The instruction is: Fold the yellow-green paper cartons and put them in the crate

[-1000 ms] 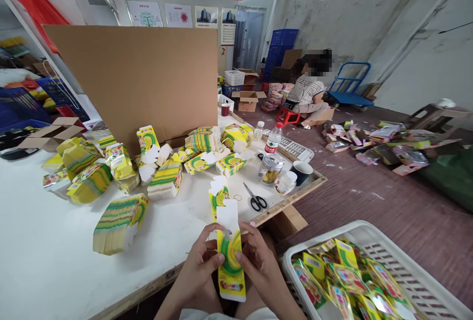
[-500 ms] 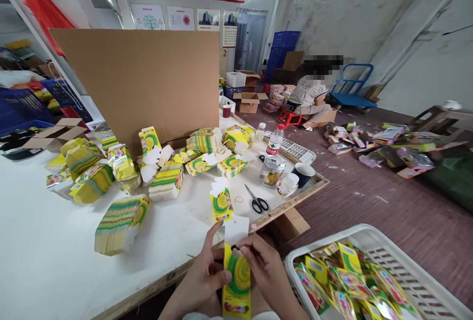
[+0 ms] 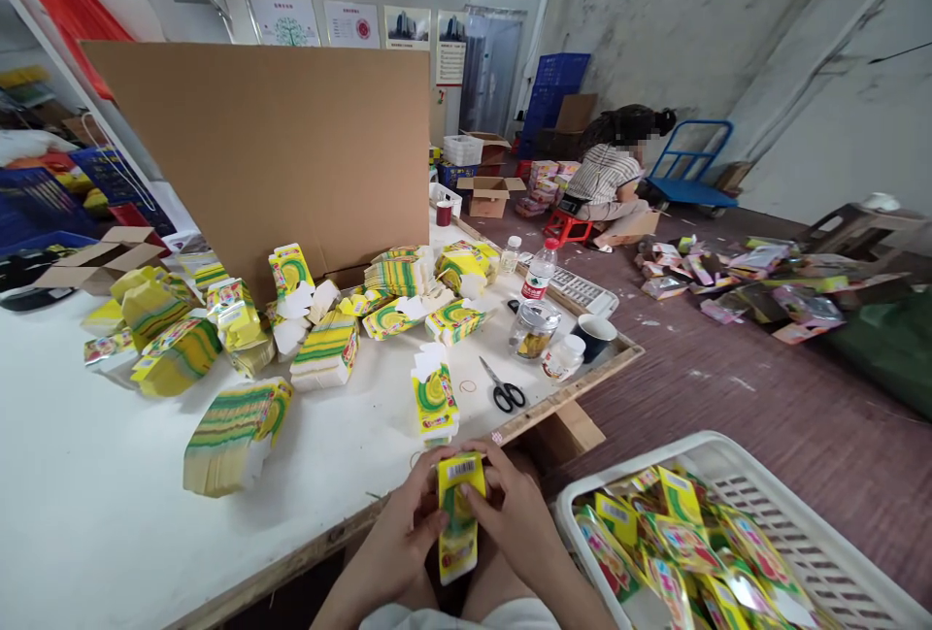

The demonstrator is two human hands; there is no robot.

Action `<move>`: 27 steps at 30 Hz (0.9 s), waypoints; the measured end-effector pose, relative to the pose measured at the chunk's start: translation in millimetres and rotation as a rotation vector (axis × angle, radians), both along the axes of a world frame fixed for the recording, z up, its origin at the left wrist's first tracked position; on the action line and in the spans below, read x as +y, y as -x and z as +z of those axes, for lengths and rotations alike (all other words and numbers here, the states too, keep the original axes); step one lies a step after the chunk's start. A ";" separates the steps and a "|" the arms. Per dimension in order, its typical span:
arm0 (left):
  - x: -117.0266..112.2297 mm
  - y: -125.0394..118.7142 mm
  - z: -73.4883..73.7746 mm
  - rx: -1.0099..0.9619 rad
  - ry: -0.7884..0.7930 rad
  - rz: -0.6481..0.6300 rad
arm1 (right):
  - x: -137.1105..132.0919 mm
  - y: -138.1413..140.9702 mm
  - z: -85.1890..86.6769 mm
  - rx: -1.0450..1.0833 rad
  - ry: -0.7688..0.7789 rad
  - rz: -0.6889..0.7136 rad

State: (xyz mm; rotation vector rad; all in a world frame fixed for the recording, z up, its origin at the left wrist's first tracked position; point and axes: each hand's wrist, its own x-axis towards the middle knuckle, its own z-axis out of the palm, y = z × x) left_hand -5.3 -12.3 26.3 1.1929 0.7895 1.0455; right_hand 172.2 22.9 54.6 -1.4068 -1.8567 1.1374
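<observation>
Head view, from where I stand, is filled first by a tall brown corrugated cardboard sheet [image 3: 277, 145] propped at the back of the long white worktop [image 3: 87, 494]. A white slotted plastic basket [image 3: 699, 447] of bright printed packets sits low on the person's right. Banded stacks of flat yellow-and-green carton blanks [image 3: 233, 436] lie scattered over the worktop. One erected carton of the same print [image 3: 435, 402] stands upright near the front edge, with black-handled scissors [image 3: 502, 392] just beside it.

The small yellow-and-green printed cardboard carton [image 3: 457, 513] being worked is off the worktop, held upright over the person's lap just in front of the worktop's wooden edge. The left hand [image 3: 397, 543] and right hand [image 3: 516, 523] are both closed around it from either side, thumbs on the front face. The top barcode flap [image 3: 460, 468] looks folded down across the mouth.

To my eye the step is closing that top. It would go best with the body kept square between the fingers, not squeezed. Both thumbs should press evenly along the fold, so the tongue slides inside the front wall without buckling. Uneven pressure could crease the thin card or leave the flap sprung.
</observation>
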 end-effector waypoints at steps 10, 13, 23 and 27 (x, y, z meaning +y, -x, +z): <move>3.3 6.5 -2.7 -0.005 0.033 -0.012 | 3.5 0.0 4.8 -0.125 -0.039 0.009; 5.9 3.5 3.0 -0.146 0.098 0.008 | 3.9 -4.7 8.0 -0.050 -0.058 0.036; 9.1 -23.1 12.2 -0.240 0.140 0.008 | 6.9 -11.7 4.4 0.448 -0.023 -0.153; 23.4 -25.7 -1.2 0.128 -0.103 0.080 | 3.0 -61.6 14.1 0.072 -0.127 -0.225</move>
